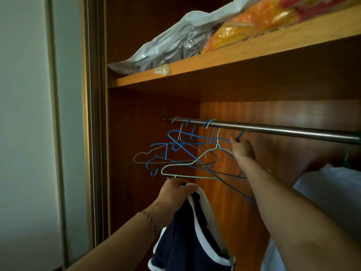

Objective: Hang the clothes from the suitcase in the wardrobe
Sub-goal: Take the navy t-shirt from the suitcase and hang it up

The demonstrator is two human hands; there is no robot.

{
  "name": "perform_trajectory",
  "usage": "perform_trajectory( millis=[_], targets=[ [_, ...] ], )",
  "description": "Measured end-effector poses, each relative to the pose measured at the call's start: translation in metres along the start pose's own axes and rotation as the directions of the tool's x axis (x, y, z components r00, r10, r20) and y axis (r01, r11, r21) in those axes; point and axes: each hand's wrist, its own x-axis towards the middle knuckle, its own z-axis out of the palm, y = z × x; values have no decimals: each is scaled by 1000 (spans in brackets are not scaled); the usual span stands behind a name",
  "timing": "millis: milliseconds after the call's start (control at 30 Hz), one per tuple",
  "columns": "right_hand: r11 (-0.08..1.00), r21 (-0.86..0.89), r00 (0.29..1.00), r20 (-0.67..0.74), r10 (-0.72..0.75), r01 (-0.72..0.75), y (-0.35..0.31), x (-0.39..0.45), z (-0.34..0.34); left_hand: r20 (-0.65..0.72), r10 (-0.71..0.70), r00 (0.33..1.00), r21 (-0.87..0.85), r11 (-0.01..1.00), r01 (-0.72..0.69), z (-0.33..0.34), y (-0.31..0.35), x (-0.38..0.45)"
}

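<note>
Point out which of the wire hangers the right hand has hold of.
The blue hanger furthest right: the right hand pinches its hook just below the rail, while the others hang untouched.

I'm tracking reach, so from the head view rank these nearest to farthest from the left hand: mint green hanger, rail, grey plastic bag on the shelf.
1. Mint green hanger, just above the left hand.
2. Rail, higher, to the right.
3. Grey plastic bag, top shelf.
</note>
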Motion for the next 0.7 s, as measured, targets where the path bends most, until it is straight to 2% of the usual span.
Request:
perform_trajectory(
  millis=[133,267,333,467,567,700],
  targets=[
    [1000,14,998,68,20,-21,21,-31,0,-29,1,1000,40,999,0,-10,-5,-12],
    [978,203,989,149,11,-42,33,-77,4,-114,-6,993,109,994,18,-30,-14,-27],
    [947,314,970,244,-10,-69,31,-109,1,-164,-30,986,124,991,50,-45,-18,-38],
    [896,429,947,319,-33,-113,33,-155,-7,-242,-70,968,144,984,107,-78,-24,-59],
    [887,440,947,321,-9,-141,44,-175,-10,-261,-96,961,144,980,137,-101,-25,-72],
    [937,309,881,472,0,-166,56,-202,-10,-253,-109,961,129,981,145,-129,-27,-87]
  ],
)
